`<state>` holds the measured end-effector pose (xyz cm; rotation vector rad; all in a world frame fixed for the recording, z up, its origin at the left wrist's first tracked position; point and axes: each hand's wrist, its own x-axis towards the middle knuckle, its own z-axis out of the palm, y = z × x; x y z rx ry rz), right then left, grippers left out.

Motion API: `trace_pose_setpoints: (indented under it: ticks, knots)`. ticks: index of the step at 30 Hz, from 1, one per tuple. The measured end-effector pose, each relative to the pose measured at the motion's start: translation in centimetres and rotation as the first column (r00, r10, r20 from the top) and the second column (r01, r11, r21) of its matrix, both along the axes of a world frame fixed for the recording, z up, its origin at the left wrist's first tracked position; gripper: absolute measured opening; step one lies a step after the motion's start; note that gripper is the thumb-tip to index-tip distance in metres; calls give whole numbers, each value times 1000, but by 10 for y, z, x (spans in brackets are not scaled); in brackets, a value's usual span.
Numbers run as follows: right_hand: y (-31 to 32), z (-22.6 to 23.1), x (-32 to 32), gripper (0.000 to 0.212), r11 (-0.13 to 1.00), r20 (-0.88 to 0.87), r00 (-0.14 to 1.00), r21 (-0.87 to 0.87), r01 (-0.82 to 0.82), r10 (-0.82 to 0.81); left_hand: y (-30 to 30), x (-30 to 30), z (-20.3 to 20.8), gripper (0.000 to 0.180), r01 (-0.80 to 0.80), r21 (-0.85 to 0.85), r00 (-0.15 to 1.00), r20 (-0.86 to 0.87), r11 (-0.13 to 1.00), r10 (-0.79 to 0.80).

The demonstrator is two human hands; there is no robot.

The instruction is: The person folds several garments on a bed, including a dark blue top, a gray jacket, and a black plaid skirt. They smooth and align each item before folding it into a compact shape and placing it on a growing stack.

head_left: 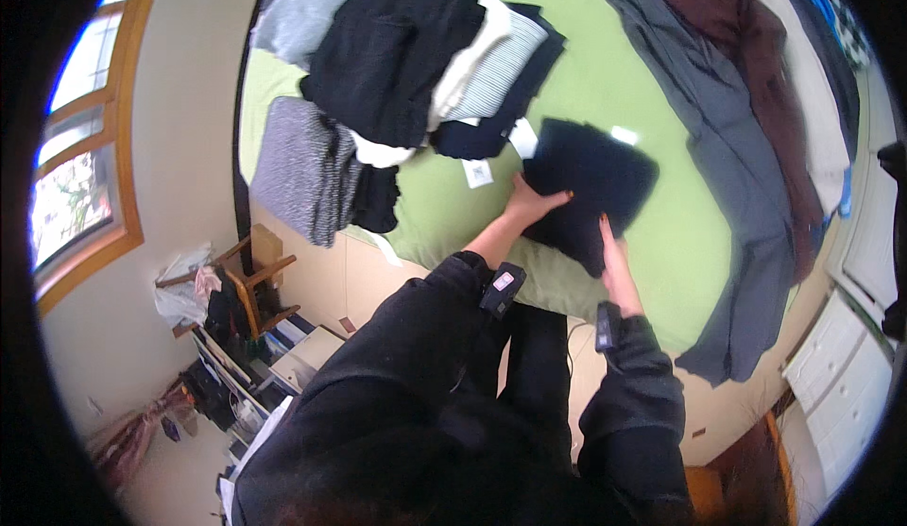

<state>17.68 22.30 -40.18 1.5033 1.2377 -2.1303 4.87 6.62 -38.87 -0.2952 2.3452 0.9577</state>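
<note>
A dark navy or black folded garment [593,162] lies near the front edge of the green-covered bed, its outline slightly blurred. My left hand [537,205] grips its left edge, thumb laid across the top and the other fingers partly hidden. At its lower right edge is my right hand [618,266], thumb upward against the cloth and the remaining fingers out of sight beneath. The garment's exact kind cannot be made out. Small white tags [479,173] lie just left of it.
Stacked folded clothes [397,63] and a grey knit garment [300,169] occupy the bed's left side. Long grey trousers [709,139], a dark brown garment [756,82] and other clothes lie along the right. White drawers [831,375] stand right; a wooden stool [260,285] stands left.
</note>
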Motion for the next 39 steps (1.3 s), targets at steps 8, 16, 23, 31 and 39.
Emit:
trace_pose_setpoints:
  ticks: [8,16,23,31,39]
  knots:
    - [-23,96,35,64,988,-39,996,-124,-88,84,-52,-4,105,66,31,563,845,427,826,-323]
    - [-105,269,-106,65,999,-530,848,12,40,-28,-129,-146,324,64,291,-20,933,-217,957,-288]
    - [-203,271,-255,60,980,-797,602,157,126,50,-193,-265,338,58,157,-42,649,-748,987,-136]
    - [-225,203,-265,56,935,-370,892,326,-137,260,-162,-222,227,48,487,-542,482,-487,685,-728]
    - [-168,178,-216,51,996,-546,834,38,-76,84,-156,-230,252,47,560,-455,591,-367,693,-718]
